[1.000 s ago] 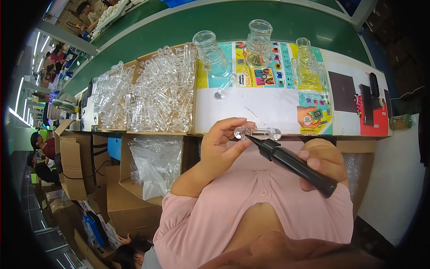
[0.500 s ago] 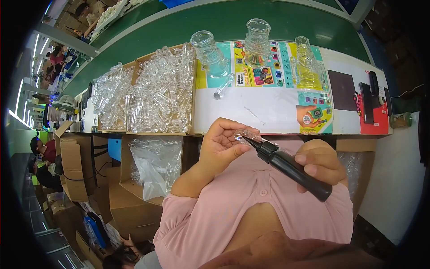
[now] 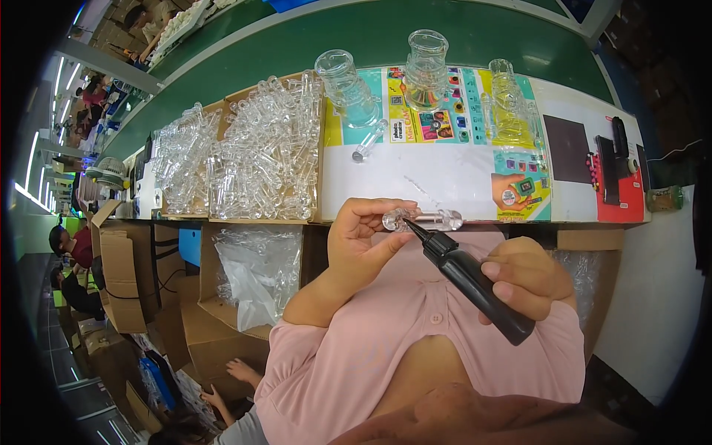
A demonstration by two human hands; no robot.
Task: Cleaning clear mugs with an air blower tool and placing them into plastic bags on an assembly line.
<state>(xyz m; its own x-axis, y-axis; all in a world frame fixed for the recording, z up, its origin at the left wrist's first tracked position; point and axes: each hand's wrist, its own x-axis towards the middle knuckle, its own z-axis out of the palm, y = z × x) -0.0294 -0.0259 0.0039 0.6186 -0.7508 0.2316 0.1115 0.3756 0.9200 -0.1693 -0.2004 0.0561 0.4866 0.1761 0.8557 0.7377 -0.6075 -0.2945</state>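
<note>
My left hand (image 3: 360, 241) pinches one end of a small clear plastic tube-like part (image 3: 439, 219), which lies sideways in front of my chest. In my right hand (image 3: 530, 274) is a black squeeze bottle (image 3: 480, 285), tilted with its pointed nozzle up to the left. The nozzle tip meets the pinched end of the clear part; whether anything comes out is too small to see. Beyond my hands, a similar clear part with a greyish end (image 3: 368, 142) lies on the white board (image 3: 460, 167), near a thin clear strip (image 3: 421, 189).
Boxes heaped with clear parts (image 3: 263, 156) stand on the left. Three clear ringed vessels (image 3: 345, 89) (image 3: 426, 70) (image 3: 504, 104) line the back. A phone-like black device (image 3: 607, 170) lies at right. Below are cartons (image 3: 222, 334); another person's hand (image 3: 241, 371) shows lower left.
The clear part has turned to lie sideways, showing more of its length. The bottle has shifted slightly left and down, its nozzle still at the part. The other person's hands have moved up.
</note>
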